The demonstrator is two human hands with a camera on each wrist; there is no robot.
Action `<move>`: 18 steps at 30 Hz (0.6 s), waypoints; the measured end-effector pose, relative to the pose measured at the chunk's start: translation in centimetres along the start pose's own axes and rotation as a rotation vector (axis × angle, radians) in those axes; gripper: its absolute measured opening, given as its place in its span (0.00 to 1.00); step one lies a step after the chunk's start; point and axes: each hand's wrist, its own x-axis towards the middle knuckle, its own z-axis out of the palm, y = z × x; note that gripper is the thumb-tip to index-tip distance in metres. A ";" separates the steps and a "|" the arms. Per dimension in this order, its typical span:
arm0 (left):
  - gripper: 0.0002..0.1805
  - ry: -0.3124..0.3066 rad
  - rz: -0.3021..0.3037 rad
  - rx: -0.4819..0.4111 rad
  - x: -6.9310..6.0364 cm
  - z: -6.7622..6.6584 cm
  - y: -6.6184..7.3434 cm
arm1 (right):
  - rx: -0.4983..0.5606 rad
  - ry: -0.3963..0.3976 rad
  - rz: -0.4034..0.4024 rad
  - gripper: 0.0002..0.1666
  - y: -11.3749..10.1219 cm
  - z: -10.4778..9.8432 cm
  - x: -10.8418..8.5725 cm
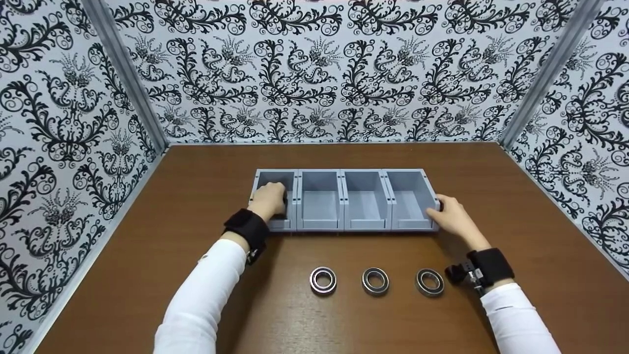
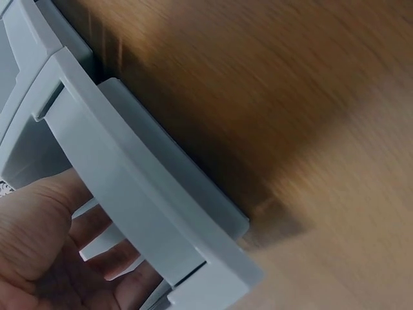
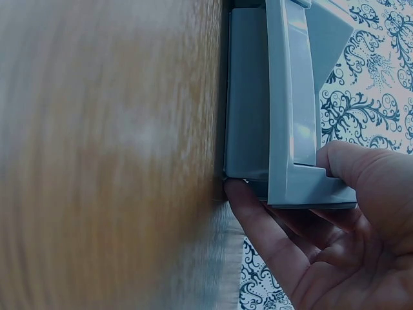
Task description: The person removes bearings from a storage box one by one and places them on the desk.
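Four grey storage bins stand side by side in a row on the table. My left hand (image 1: 269, 198) reaches down into the leftmost bin (image 2: 129, 174), its fingers (image 2: 119, 258) behind the front lip. What the left fingertips hold, if anything, is hidden. At the other end, my right hand (image 1: 453, 216) grips the front corner of the rightmost bin (image 3: 300, 103). The right thumb lies over the bin's edge and the fingers (image 3: 271, 245) are against its outer side. Three ball bearings lie flat in front: a left one (image 1: 314, 285), a middle one (image 1: 367, 287) and a right one (image 1: 421, 287).
The brown wooden table (image 1: 196, 196) spreads around the bins. Patterned black-and-white walls (image 1: 319, 73) close off the back and both sides, with grey corner posts (image 1: 130, 73). Two middle bins (image 1: 320, 206) show bare floors.
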 end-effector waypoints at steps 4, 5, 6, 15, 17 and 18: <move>0.10 0.005 0.012 0.008 0.0 0.1 0.0 | -0.001 0.003 -0.003 0.27 0.0 0.0 0.0; 0.11 0.007 0.015 0.013 0.0 0.1 -0.1 | 0.000 0.003 -0.004 0.27 0.0 0.0 0.0; 0.12 0.008 0.018 0.017 0.0 0.1 -0.1 | 0.001 0.004 -0.004 0.27 0.0 0.0 0.0; 0.13 0.010 0.021 0.009 0.2 0.2 -0.2 | 0.008 0.020 -0.010 0.25 0.1 0.0 0.0; 0.13 0.013 0.022 0.008 0.2 0.3 -0.2 | 0.007 0.019 -0.009 0.25 0.1 0.1 0.1; 0.13 0.014 0.023 0.009 0.2 0.3 -0.2 | 0.007 0.019 -0.008 0.25 0.1 0.1 0.1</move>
